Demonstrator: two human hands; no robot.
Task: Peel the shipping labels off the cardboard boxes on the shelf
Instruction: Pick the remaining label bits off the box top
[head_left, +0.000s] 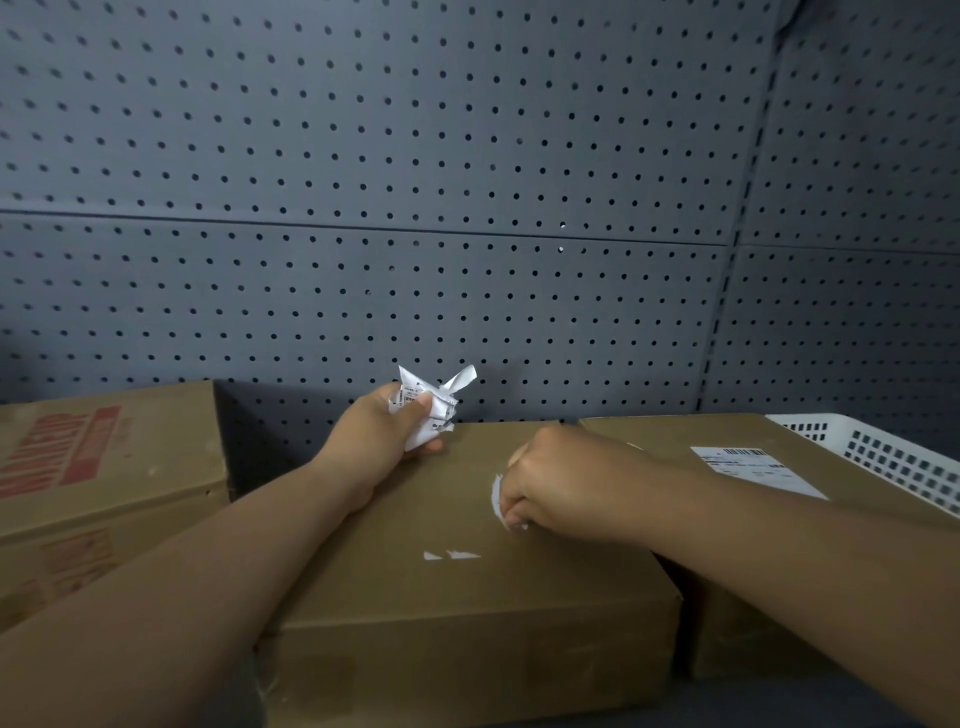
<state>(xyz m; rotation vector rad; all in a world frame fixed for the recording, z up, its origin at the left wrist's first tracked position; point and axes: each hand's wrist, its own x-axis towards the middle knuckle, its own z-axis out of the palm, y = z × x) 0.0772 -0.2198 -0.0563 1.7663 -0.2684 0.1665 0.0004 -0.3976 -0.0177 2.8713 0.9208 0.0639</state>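
Fingers (415, 410) of the left hand (384, 441) are curled tightly around a crumpled white label (434, 400), which is held above the far edge of the middle cardboard box (467, 597). A torn label remnant (497, 493) on this box top is pinched by the right hand (556, 483), and it is partly hidden by the fingertips. Two small white scraps (452, 555) are stuck nearer. An intact shipping label (753, 470) is seen on the right box (670, 434), just beside a white basket (893, 457). A red-printed box (104, 467) is placed at the left, before a grey pegboard (415, 182).

1 head-worn wide-angle view faces the pegboard (363, 156), looking down close over the boxes (389, 582).
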